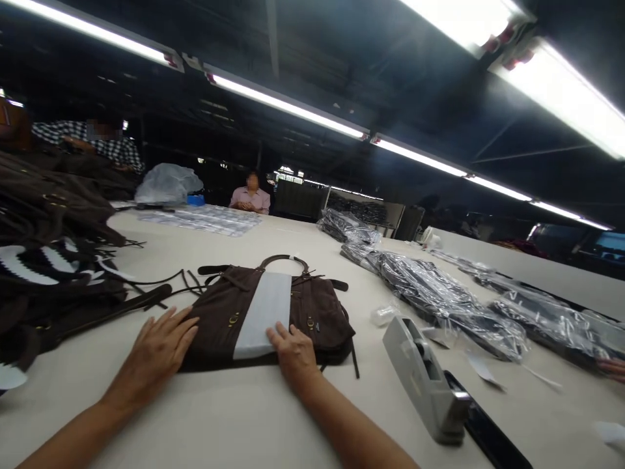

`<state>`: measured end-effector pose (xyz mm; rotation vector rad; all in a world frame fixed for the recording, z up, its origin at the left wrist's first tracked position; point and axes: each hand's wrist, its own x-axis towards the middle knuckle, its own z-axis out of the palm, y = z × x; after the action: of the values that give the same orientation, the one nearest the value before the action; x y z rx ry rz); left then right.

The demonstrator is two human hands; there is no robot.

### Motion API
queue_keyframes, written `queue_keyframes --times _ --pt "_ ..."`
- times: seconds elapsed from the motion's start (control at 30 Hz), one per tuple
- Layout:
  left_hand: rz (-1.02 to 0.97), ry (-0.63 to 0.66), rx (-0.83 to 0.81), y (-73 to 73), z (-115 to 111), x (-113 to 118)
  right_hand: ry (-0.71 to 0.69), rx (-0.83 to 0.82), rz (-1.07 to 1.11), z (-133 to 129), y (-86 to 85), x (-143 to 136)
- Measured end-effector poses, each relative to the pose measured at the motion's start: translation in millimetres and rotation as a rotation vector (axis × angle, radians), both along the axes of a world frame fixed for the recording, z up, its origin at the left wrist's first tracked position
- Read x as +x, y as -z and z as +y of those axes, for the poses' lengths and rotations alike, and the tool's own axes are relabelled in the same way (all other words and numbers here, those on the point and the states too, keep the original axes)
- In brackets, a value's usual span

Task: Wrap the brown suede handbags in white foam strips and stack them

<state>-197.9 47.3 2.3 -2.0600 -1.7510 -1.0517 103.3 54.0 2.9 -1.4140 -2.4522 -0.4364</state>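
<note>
A dark brown handbag lies flat on the pale table, its round handle pointing away from me. Down its middle runs a strip of white paper. My left hand rests at the bag's left edge, fingers stretched out. Near the lower end of the paper strip lies my right hand, its fingers laid on the strip and the bag's front edge. Neither hand grasps anything. Brass-coloured buckles show on both sides of the strip.
More brown bags are heaped at the left, straps trailing onto the table. A grey tape dispenser stands at right, beside a long black object. Plastic-wrapped bags line the right. Two people sit farther back; another person's hand shows at the right edge.
</note>
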Motion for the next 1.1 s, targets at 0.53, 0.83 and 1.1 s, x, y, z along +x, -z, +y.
queue_keyframes --times 0.53,0.83,1.1 --pt "0.139 0.016 0.228 -23.3 -46.3 30.9 0.624 0.170 0.337 262.0 21.1 -62.5" --pt "0.037 -0.078 0.251 -18.3 -33.7 12.4 0.250 0.007 0.371 195.1 32.1 -96.5" --pt "0.217 -0.357 0.181 -87.5 -3.4 -124.1 -0.209 0.044 0.329 24.2 94.5 -60.1"
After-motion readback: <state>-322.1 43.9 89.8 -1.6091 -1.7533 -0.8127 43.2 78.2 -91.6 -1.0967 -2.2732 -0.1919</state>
